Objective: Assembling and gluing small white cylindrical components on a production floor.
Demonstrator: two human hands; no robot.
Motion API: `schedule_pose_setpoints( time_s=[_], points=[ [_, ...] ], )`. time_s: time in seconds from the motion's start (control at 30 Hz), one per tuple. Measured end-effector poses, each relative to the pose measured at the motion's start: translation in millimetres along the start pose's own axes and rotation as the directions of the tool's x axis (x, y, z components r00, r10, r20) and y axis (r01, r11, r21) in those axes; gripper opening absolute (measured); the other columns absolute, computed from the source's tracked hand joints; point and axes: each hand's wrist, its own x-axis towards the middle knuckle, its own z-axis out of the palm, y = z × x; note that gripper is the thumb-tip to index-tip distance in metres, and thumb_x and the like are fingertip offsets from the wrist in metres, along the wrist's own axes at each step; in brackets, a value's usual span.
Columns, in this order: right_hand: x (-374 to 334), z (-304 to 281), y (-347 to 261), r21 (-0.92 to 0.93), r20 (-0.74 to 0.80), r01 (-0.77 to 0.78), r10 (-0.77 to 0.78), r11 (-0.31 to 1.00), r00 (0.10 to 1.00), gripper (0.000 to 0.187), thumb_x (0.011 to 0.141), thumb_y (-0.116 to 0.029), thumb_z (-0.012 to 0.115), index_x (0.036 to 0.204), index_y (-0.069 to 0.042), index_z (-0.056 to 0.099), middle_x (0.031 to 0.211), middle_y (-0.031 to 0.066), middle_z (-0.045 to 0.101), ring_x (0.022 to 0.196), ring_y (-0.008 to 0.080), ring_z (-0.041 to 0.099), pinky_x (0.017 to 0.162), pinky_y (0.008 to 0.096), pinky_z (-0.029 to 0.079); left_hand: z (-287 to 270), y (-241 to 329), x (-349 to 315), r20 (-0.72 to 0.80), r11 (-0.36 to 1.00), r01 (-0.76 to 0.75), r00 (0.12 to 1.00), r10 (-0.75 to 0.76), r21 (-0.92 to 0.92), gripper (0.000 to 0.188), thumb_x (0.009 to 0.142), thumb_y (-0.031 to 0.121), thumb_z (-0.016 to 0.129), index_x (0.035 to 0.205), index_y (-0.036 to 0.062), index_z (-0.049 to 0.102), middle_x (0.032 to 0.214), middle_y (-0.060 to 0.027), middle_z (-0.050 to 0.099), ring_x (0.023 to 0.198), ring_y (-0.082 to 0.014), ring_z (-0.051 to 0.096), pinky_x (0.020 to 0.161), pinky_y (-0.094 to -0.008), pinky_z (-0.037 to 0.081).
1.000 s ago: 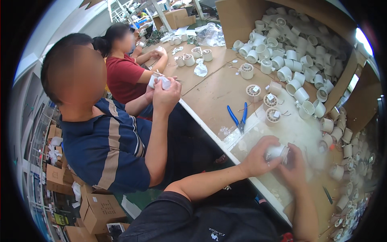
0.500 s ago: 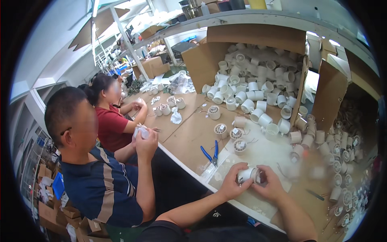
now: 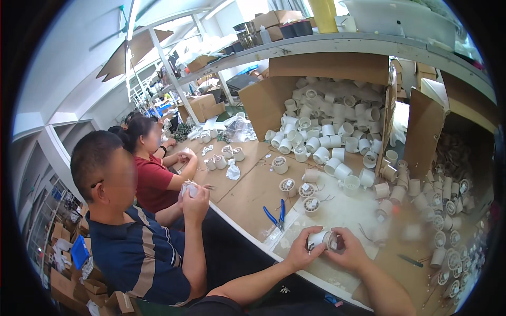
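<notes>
At lower centre-right, the left hand (image 3: 299, 252) and right hand (image 3: 349, 254) have fingers curled around the white cylinder (image 3: 318, 239), best held level with light, even pressure.

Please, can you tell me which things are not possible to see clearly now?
Head view: underside of the white cylindrical housing, hidden by the left grip and right grip.
Head view: part of the white piece, covered by the co-worker's hand.
Head view: many piled white housings, hidden behind nearer ones.
Head view: identity of the pale shape, blurred.
</notes>
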Motion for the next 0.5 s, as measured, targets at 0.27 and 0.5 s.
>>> schedule_pose_setpoints(
  time_s=[0.27, 0.5],
  points=[
    [-2.4, -0.9, -3.3, 0.022, 0.004, -0.018, 0.018, 1.000, 1.000, 0.072, 0.077, -0.022, 0.090, 0.137, -0.004, 0.056, 0.100, 0.0093, 0.066, 0.082, 0.0165, 0.064, 0.075, 0.0318, 0.055, 2.5, -3.6, -2.3, -0.016, 1.000, 0.002, 1.000, -0.002, -0.020, 0.052, 0.096, 0.020, 0.077, 0.139, 0.0031, 0.052, 0.133, -0.0144, 0.063, 0.120, -0.0199, 0.062, 0.101, -0.0330, 0.051],
    [-10.2, -0.1, 3.7, 0.017, 0.002, -0.021, 0.021, 1.000, 1.000, 0.075, 0.076, -0.023, 0.092, 0.139, -0.003, 0.056, 0.103, 0.0095, 0.066, 0.083, 0.0177, 0.064, 0.077, 0.0326, 0.056, 5.8, -0.2, -6.4, -0.013, 0.999, 0.020, 1.000, -0.020, 0.029, 0.054, 0.095, 0.020, 0.077, 0.140, 0.0033, 0.053, 0.132, -0.0135, 0.063, 0.120, -0.0195, 0.062, 0.100, -0.0333, 0.052]
  ],
)
